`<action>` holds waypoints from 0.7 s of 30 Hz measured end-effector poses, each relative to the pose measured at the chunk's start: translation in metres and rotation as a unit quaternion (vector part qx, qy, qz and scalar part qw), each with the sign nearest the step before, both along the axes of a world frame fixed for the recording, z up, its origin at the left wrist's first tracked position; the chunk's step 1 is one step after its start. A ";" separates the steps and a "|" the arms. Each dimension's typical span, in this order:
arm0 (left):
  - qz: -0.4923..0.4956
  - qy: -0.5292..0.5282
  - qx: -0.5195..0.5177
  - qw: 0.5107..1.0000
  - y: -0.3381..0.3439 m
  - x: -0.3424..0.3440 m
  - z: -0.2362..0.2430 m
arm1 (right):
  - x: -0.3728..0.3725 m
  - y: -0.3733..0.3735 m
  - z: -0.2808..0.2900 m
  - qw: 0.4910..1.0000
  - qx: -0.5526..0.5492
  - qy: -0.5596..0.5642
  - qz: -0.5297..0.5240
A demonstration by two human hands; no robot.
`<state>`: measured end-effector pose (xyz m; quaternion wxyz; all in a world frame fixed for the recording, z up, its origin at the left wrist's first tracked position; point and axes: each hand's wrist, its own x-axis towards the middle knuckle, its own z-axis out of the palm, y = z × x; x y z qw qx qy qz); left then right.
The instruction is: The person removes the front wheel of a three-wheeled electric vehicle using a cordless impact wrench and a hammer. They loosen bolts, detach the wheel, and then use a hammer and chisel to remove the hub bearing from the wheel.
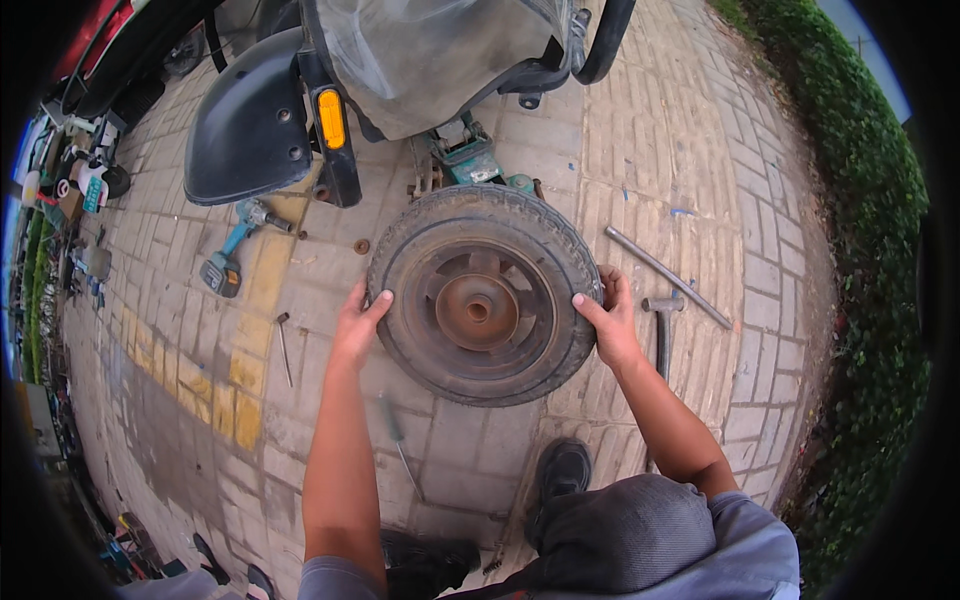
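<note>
While my left grip (356, 323) and right grip (613, 322), half-curled, clasp its edges, I see a dusty, rust-hubbed, rubber-tyred wheel (478, 305).

One open-air brick pavement (180, 270), in use as a repair spot — we note its yellow strip (247, 372), a leafy hedge (870, 180) at right, a parked scooter (95, 191) at left; we count one wheel (479, 310), with cordless power tool (237, 242), hammer (663, 340) and metal bar (668, 277) lying around it.
</note>
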<state>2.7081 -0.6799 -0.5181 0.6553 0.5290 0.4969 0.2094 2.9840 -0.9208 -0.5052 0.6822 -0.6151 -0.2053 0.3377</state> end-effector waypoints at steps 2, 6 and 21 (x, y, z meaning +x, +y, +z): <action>-0.001 0.004 -0.003 1.000 0.000 0.007 -0.006 | 0.000 -0.004 -0.004 1.000 0.000 -0.022 -0.007; -0.022 -0.019 0.012 1.000 -0.004 0.013 -0.002 | 0.001 -0.005 0.003 0.999 -0.008 -0.016 -0.029; 0.032 -0.018 0.025 0.999 -0.002 0.032 0.000 | 0.057 0.032 0.005 0.999 -0.030 -0.039 0.019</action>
